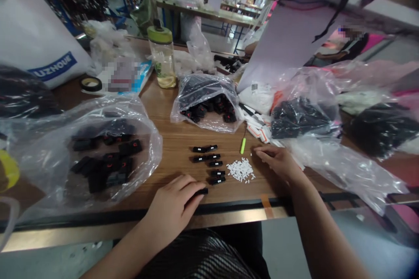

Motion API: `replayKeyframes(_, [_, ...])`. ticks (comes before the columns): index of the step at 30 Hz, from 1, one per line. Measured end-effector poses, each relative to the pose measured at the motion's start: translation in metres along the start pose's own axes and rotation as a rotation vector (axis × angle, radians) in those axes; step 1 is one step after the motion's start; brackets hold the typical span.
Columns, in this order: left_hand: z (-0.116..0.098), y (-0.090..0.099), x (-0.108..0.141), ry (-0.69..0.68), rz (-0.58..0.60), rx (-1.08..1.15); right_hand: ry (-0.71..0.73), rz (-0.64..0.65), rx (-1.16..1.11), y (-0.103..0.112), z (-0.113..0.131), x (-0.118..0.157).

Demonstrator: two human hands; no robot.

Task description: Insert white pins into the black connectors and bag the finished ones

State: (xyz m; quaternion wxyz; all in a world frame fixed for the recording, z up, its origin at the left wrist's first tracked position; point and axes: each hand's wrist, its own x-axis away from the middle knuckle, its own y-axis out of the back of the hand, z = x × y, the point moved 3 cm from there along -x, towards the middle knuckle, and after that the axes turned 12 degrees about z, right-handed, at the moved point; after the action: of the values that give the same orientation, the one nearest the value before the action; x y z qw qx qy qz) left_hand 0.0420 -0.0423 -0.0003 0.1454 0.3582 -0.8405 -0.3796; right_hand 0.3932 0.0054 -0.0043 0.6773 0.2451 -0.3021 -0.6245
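Note:
My left hand (178,196) is closed around a small black plastic part (202,191) near the table's front edge; the part's end sticks out past my fingertips. My right hand (276,162) hovers or rests just right of a pile of tiny white plastic pieces (240,170). Its thumb and fingers are drawn together, and anything between them is too small to make out. Between the hands, several black parts with white inserts (216,173) lie in two short columns. A screwdriver with a yellow-green handle (243,145) lies behind the white pile.
An open clear bag of black parts (150,139) stands at left, another bag (209,124) at the back middle. More bagged black parts (304,117) lie at right. A green-lidded bottle (163,59) and black tape roll (91,83) stand behind. A person (350,45) is at far right.

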Motion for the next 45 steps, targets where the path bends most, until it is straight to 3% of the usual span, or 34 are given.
replayKeyframes(13, [-0.001, 0.000, -0.001, -0.020, -0.008, 0.036, 0.127, 0.010, 0.280, -0.009, 0.017, 0.004])
replayKeyframes(19, [-0.003, 0.002, 0.000, -0.006, -0.001, 0.043, -0.007, -0.026, 0.472, -0.010, 0.028, -0.002])
replayKeyframes(26, [-0.003, 0.003, -0.001, -0.009, -0.002, 0.050, -0.046, -0.081, 0.699, -0.009, 0.029, -0.001])
replayKeyframes(38, [0.000, 0.001, -0.001, -0.029, -0.005, 0.046, -0.021, -0.071, 0.170, 0.000, 0.004, 0.000])
replayKeyframes(45, [0.000, -0.001, 0.000, -0.031, -0.008, 0.022, -0.026, -0.066, 0.122, -0.002, 0.001, 0.001])
